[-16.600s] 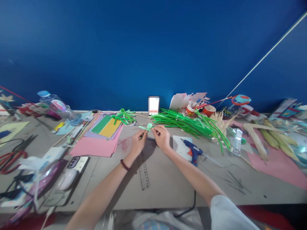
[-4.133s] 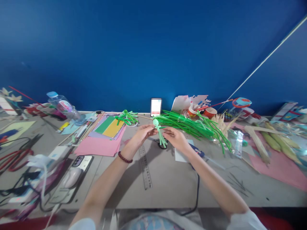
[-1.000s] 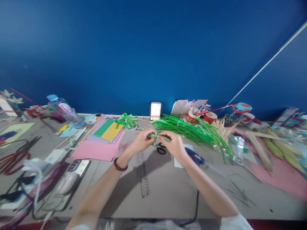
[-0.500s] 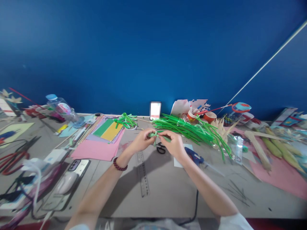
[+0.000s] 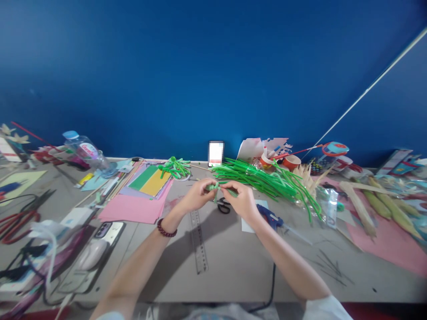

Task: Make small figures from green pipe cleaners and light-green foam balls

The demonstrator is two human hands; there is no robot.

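Where left hand (image 5: 199, 194) faces right hand (image 5: 241, 198), pale-green stems (image 5: 216, 187) lie pinched between them

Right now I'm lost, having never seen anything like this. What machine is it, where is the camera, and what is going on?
There is no machine at work here: these are a person's own bare hands. The view comes from a camera worn on that person's head, looking forward and down. The left hand and right hand meet over the table, their fingers holding a small light-green piece. Nearby lie a clear ruler, a blue glue gun, pink sheets and a bundle of green stems. The fingers hide much of the piece.
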